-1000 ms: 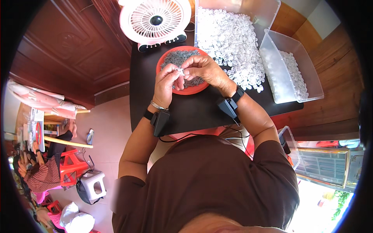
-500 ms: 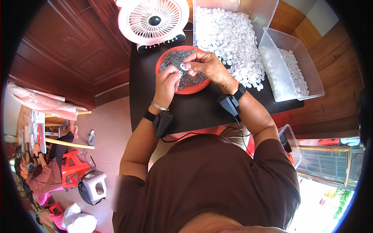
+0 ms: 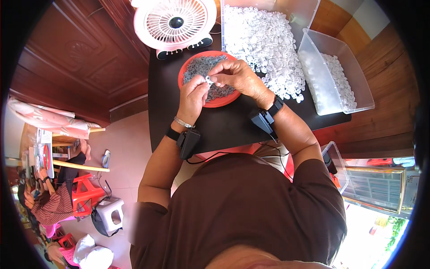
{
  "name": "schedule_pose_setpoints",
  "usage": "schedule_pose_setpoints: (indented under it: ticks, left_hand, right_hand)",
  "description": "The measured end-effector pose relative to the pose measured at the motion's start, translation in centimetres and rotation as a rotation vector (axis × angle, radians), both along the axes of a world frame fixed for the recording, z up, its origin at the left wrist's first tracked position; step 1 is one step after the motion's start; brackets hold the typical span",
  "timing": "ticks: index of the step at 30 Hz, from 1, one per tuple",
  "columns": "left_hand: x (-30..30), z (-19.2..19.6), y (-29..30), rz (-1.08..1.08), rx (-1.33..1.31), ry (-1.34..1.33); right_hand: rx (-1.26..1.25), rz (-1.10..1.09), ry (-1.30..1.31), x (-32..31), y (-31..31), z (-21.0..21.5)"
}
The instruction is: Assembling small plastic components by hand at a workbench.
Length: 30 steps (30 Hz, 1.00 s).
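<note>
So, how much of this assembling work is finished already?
Done: a clear bin at the right holds some white pieces. In hand: left hand and right hand pinch one small white piece over the red dish. Left: the large white pile.

Dark wooden panelling [image 3: 67,58] stands off the table's [image 3: 224,125] left edge, above pale floor tiles [image 3: 125,148]. Red plastic stools [image 3: 87,190] stand lower left; daylight floods the lower right.

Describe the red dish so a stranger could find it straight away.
On the black table, just in front of the pink fan, sits the red dish, under both hands. It is round and full of small grey pieces, unlike the clear rectangular bins of white parts beside it.
</note>
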<state>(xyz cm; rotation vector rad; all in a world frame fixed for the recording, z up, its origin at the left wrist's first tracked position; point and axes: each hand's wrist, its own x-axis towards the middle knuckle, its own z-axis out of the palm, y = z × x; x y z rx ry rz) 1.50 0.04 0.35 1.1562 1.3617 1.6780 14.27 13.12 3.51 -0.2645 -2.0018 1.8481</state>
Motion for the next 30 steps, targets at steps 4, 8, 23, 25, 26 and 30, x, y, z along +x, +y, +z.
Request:
schedule_pose_setpoints:
  ticks: [4,8,23,25,26,30]
  left_hand:
    - [-0.1,0.0,0.0,0.008,-0.018,-0.026]
    - [0.5,0.5,-0.1,0.040,-0.049,-0.050]
    - [0.4,1.0,-0.4,0.004,-0.087,-0.280]
    - [0.3,0.8,-0.3,0.004,-0.075,-0.261]
    - [0.3,0.7,-0.3,0.001,-0.063,-0.241]
    - [0.5,0.7,-0.3,0.013,-0.039,-0.224]
  right_hand:
    - [0.048,0.027,0.035,-0.1,-0.5,-0.2]
    - [0.066,0.025,0.088,-0.2,-1.1,-0.3]
    - [0.630,-0.134,0.154,0.0,-2.2,0.9]
    - [0.624,-0.131,0.151,0.0,-2.3,1.0]
    - [0.619,-0.130,0.149,0.0,-2.3,1.0]
    - [0.659,-0.168,0.125,-0.1,-2.9,1.0]
